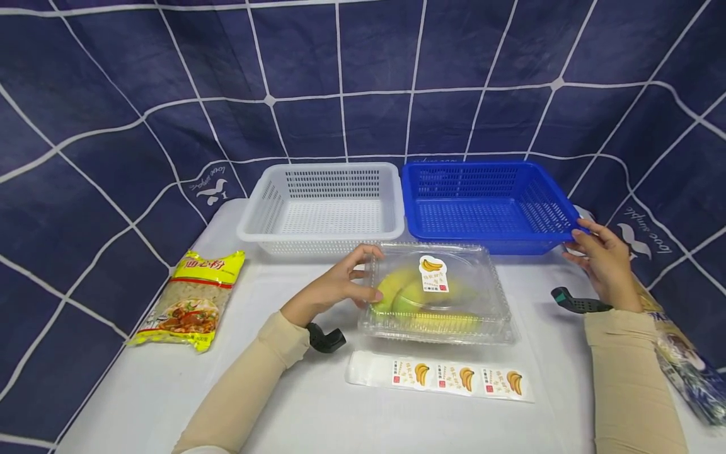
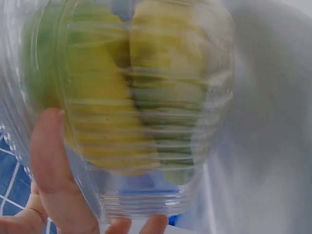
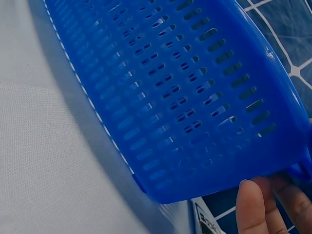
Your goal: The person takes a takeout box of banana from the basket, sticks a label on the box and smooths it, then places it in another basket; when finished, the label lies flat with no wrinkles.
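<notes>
A clear plastic clamshell box (image 1: 482,284) with yellow-green bananas (image 1: 405,293) inside has a banana sticker (image 1: 434,275) on its lid. My left hand (image 1: 346,280) grips the box by its left side, thumb at the near part and fingers toward the back. Through the ribbed wall, the left wrist view shows the bananas (image 2: 107,117) close up. At the front right corner of the blue basket (image 1: 488,243), my right hand (image 1: 607,261) holds the rim. Its thumb (image 3: 251,204) and fingers show beside that corner in the right wrist view.
A white basket (image 1: 323,238) stands left of the blue one. In front of the box lies a strip of banana stickers (image 1: 442,376). A yellow food bag (image 1: 190,299) lies at left, and another printed package (image 1: 689,362) is partly behind the right forearm.
</notes>
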Demonstrator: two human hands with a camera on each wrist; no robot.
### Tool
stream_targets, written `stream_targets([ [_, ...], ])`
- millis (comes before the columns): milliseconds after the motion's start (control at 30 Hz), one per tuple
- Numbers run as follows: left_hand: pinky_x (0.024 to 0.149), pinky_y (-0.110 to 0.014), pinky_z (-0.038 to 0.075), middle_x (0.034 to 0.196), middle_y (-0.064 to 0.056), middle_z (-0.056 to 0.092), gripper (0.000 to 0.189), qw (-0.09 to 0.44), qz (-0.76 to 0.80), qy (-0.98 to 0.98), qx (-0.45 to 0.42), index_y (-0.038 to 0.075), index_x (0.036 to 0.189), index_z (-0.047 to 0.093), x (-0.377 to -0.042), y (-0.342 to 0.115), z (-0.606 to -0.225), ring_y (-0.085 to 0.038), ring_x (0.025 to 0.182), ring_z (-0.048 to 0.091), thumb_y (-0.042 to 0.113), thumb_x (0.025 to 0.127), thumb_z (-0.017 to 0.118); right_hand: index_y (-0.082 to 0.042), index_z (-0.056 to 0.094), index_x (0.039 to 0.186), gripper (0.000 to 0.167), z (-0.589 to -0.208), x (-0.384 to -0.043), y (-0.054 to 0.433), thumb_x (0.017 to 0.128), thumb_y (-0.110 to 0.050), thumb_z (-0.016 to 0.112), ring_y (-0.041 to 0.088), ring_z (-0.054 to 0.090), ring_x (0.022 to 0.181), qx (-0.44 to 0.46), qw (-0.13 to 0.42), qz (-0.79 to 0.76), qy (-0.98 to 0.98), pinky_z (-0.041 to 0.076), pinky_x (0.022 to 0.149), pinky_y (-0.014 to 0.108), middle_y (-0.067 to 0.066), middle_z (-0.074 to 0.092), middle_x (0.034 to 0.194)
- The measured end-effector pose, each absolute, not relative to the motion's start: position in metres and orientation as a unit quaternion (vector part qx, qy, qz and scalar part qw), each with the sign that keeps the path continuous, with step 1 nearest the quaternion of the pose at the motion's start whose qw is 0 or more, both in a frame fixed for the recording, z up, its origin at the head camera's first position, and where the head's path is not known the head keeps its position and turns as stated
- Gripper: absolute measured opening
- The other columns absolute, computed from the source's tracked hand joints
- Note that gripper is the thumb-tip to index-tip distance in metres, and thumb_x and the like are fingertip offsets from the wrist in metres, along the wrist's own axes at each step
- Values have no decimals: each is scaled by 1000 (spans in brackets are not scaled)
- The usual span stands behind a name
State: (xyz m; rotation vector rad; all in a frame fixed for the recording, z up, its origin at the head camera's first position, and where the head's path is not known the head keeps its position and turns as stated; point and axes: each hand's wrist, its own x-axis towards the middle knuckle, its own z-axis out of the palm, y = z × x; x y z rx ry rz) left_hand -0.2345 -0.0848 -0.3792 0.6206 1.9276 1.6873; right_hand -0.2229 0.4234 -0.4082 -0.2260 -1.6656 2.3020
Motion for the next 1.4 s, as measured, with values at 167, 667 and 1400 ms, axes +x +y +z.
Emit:
stream_targets([
  [167, 66, -38, 59, 160, -17, 33, 65, 249, 620, 708, 229, 13, 139, 46, -231, -87, -367, -50, 148, 37, 5, 84, 79, -19, 71, 123, 24, -408, -224, 423, 107, -2, 66, 8, 74, 78, -75, 146, 799, -579, 63, 65, 25, -6, 77, 96],
  [667, 64, -37, 56, 156, -18, 36, 67, 234, 617, 704, 262, 13, 140, 45, -236, -85, -330, -43, 134, 50, 6, 82, 78, -19, 72, 123, 24, -411, -224, 425, 107, -2, 66, 8, 75, 78, -62, 144, 805, -573, 63, 65, 25, -6, 77, 97],
  [1400, 67, -31, 58, 168, -22, 21, 62, 221, 644, 686, 257, 16, 144, 45, -278, -59, -276, -27, 99, 63, 2, 90, 73, -22, 67, 126, 23, -411, -224, 423, 108, -8, 67, 8, 74, 81, -102, 153, 777, -602, 62, 65, 22, -10, 72, 105],
])
